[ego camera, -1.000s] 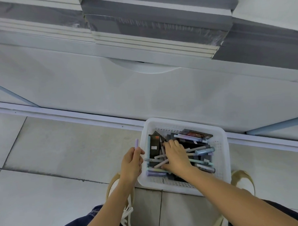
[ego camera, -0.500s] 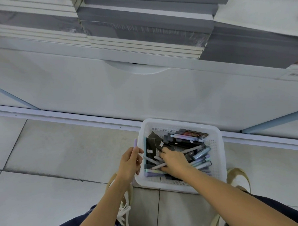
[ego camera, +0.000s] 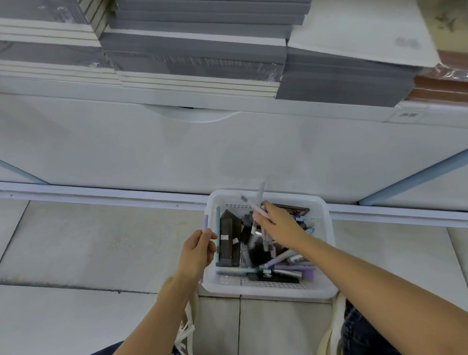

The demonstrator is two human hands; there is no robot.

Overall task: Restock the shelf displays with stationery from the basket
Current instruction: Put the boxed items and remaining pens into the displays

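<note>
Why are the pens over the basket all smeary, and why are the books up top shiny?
Head view: the pens gripped by the right hand are smeared, likely motion blur; the purple pen in the left hand looks sharper. Also head view: light glints off the plastic wrap on the stacked notebooks.

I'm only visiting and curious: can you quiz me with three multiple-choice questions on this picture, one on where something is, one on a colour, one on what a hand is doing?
1. Where does the white basket stand? A on a shelf; B on the floor tiles; C on a chair.
2. What colour is the pen in the left hand? A purple; B red; C green.
3. What is the right hand doing? A lying flat; B gripping pale pens above the basket; C holding a notebook.
Answers: B, tiles show around it; A, a lilac barrel sticks up from that hand; B, it grips pens pointing up.
</note>
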